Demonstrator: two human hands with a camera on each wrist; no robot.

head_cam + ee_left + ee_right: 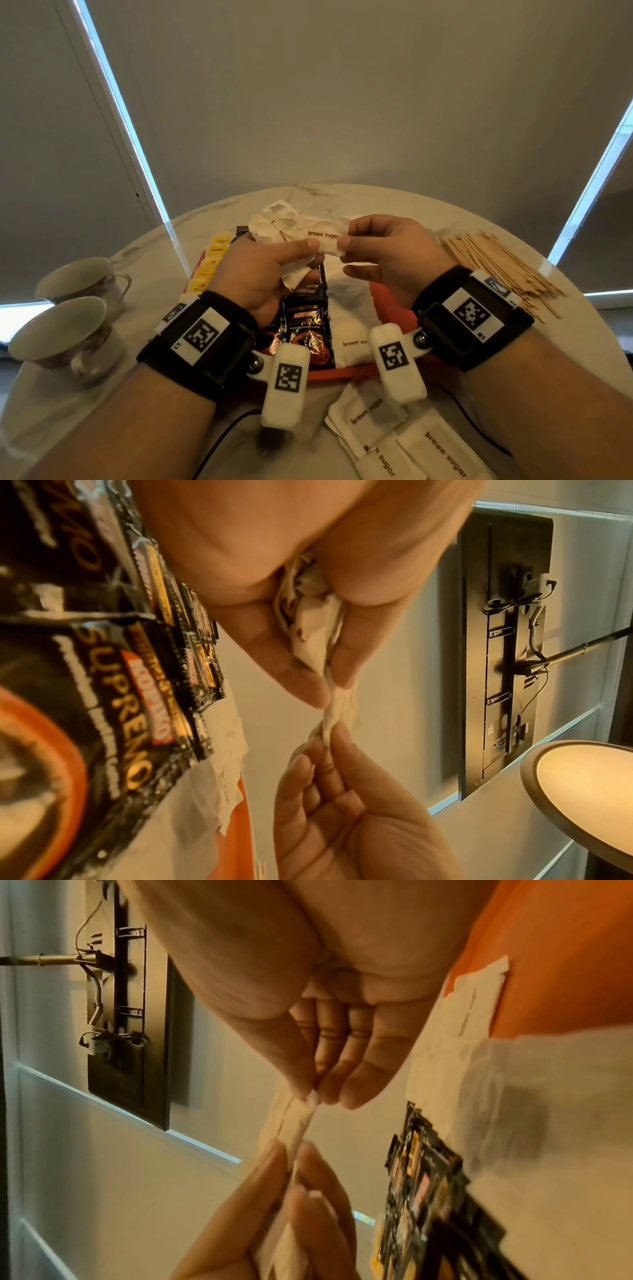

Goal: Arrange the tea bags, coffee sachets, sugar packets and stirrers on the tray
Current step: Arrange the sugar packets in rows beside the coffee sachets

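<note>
Head view, orange tray (346, 371) holding coffee sachets (306, 330), sugar packets (352, 337)

- A round white marble table (205, 219) with grey veins carries everything.
- Two pale porcelain teacups (65, 329) with handles stand at the left edge of the table, one just behind the other.
- Grey roller blinds (342, 96) cover the windows behind the table, with thin strips of daylight between them.
- A thin black cable (219, 442) lies on the table at the near edge.
- A black flat panel (503, 642) with cables hangs on the white wall.
- A round beige lamp shade (582, 799) shows in the left wrist view.
</note>
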